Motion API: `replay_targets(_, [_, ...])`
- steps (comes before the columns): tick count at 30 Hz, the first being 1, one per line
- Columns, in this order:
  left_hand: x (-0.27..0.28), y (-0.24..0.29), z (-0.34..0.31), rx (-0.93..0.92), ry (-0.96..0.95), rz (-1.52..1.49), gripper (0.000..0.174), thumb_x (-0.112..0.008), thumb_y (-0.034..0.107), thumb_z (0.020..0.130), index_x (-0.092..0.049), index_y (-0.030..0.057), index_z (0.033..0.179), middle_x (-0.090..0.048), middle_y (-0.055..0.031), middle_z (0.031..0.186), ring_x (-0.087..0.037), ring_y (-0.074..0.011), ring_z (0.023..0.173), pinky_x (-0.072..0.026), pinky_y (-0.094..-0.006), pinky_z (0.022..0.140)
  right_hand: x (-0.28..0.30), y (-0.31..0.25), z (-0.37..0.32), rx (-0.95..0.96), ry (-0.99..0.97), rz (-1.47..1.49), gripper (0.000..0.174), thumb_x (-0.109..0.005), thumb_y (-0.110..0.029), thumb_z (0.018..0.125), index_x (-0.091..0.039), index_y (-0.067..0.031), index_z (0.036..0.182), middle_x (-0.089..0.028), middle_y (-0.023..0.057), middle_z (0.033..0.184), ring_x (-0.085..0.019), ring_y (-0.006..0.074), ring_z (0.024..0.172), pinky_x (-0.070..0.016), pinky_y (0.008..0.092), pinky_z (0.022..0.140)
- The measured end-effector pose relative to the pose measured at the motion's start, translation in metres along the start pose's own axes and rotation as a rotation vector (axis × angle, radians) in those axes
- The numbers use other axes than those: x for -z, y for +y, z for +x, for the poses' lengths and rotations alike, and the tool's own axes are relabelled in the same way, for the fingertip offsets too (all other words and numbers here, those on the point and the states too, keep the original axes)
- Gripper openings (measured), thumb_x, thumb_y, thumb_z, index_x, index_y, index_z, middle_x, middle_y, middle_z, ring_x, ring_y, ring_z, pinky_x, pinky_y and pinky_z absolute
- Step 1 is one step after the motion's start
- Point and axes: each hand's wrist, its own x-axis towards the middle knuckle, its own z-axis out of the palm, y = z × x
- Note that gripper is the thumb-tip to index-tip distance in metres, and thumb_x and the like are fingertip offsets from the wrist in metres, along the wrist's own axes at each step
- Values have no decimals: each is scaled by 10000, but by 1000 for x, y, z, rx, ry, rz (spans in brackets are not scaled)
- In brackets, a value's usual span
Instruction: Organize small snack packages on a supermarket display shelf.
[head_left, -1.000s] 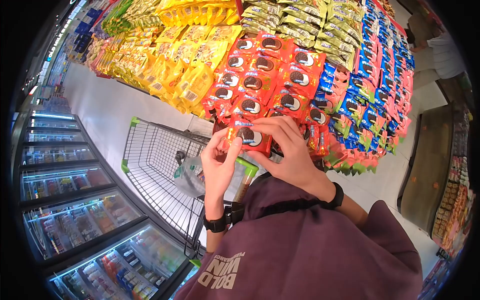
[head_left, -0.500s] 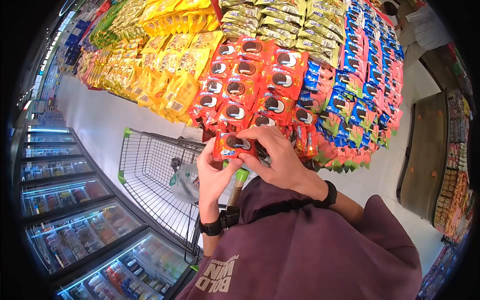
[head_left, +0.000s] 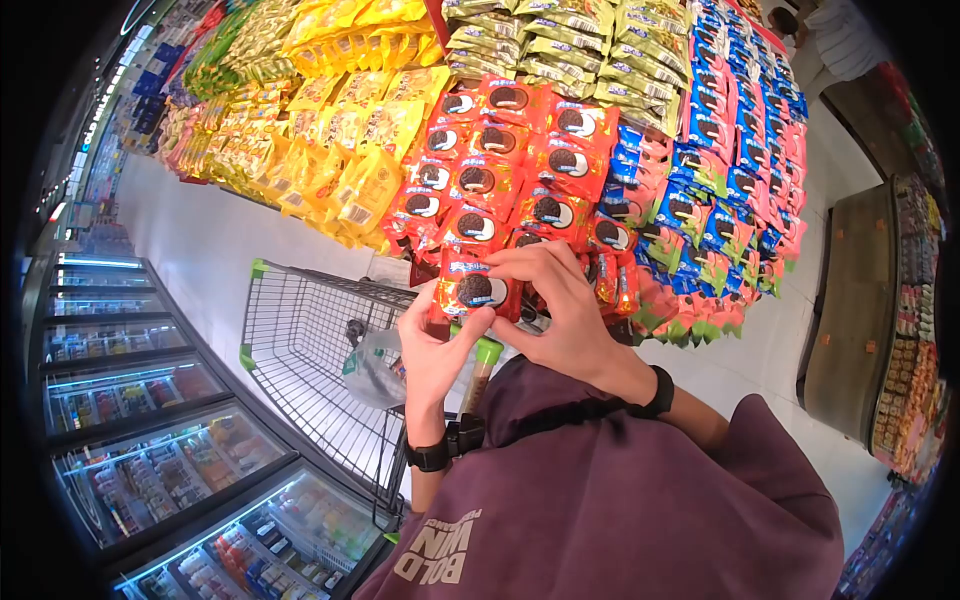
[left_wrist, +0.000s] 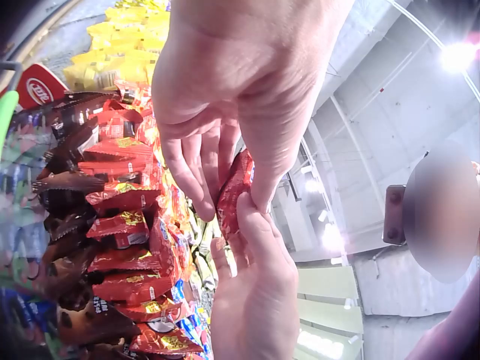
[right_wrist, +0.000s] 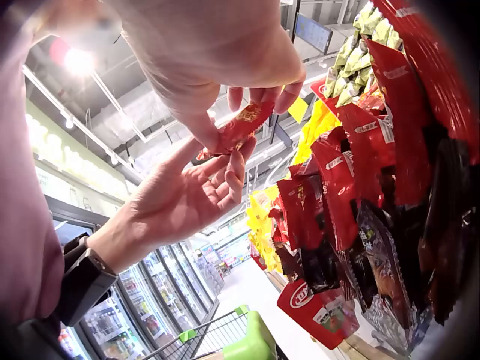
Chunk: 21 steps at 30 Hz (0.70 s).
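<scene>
A small red packet with a dark round cookie picture [head_left: 478, 290] is held between both hands, its printed face up. The left hand [head_left: 432, 350] pinches its left end, thumb on the near edge. At the right end, the right hand [head_left: 565, 320] pinches it with thumb and fingertips. In the left wrist view the red packet [left_wrist: 237, 191] shows edge-on between the left hand [left_wrist: 240, 82] and the right hand [left_wrist: 259, 292]. The right wrist view shows the packet [right_wrist: 244, 126] tilted between the right hand [right_wrist: 217, 60] and the left hand [right_wrist: 176, 199].
Rows of similar red packets [head_left: 486, 180] lie just beyond the hands, with yellow packets [head_left: 385, 120] to their left and blue ones [head_left: 715, 220] to the right. A wire cart [head_left: 310, 320] holding a clear plastic bag [head_left: 374, 372] stands at the left, near glass-topped freezers [head_left: 165, 435].
The display has shifted left in the head view. The packet tipped towards the body half a second ago, and its cookie picture now faces up again. Both hands still grip it.
</scene>
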Motion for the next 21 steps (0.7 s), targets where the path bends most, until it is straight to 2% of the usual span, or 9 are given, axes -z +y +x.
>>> replay_targets(11, [2,-6,1,-37,-4,12,426,-770,-110,781,-645,-45,1183,-654,-52,1085,-626,-103,968,-495,-264,880,-5,2,-4,9,-10,-46,384,-774,-60,717,-598,-97,1057,-621,39,1180,-564,281,1096,-425,421,957])
replay_targets(21, [1,3,1,36,-9,-13,344,-773,-48,810,-671,-32,1137,-675,-31,1009,-621,-78,932,-486,-240,831,0,-2,0,4,-54,-77,461,-795,-131,718,-595,-81,1130,-613,62,1178,-571,276,1091,-418,429,959])
